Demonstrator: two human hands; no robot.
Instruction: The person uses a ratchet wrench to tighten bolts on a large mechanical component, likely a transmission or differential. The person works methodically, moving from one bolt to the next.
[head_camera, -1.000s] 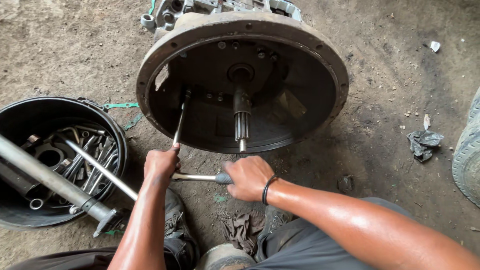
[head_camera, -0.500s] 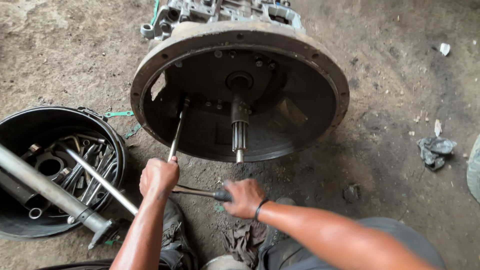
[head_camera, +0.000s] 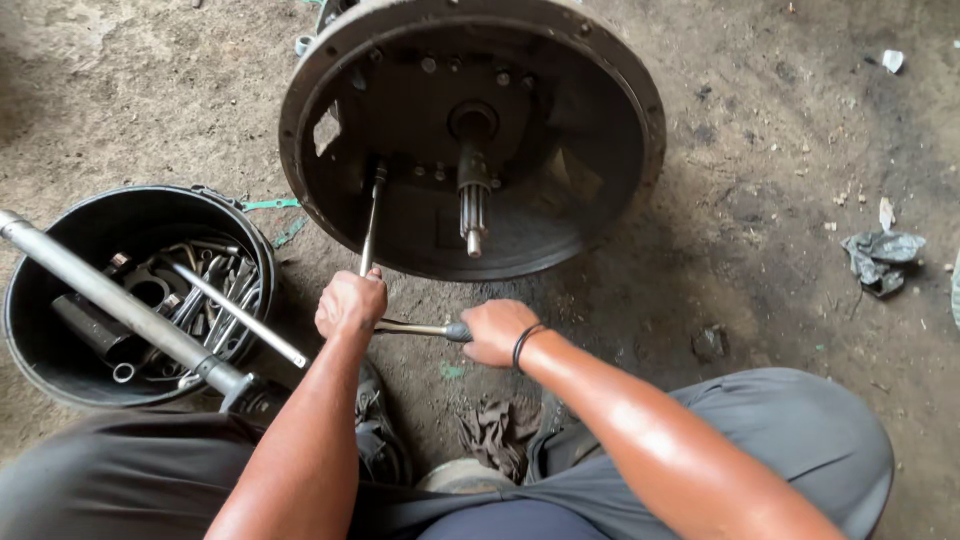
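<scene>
Round steel housing (head_camera: 600, 150) nearer than before | left hand (head_camera: 350, 303) grips extension bar (head_camera: 371, 215) | right hand (head_camera: 495, 331) grips ratchet handle (head_camera: 420, 328)

A long socket extension bar (head_camera: 369, 220) slants up from the ratchet handle (head_camera: 420, 328) into the dark, round bell housing (head_camera: 600, 90), which stands upright on the dirt floor.

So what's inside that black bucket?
The black bucket holds a heap of metal wrenches and some dark round parts. A long grey bar lies across the top, hiding whatever is beneath it and at the bottom.
</scene>
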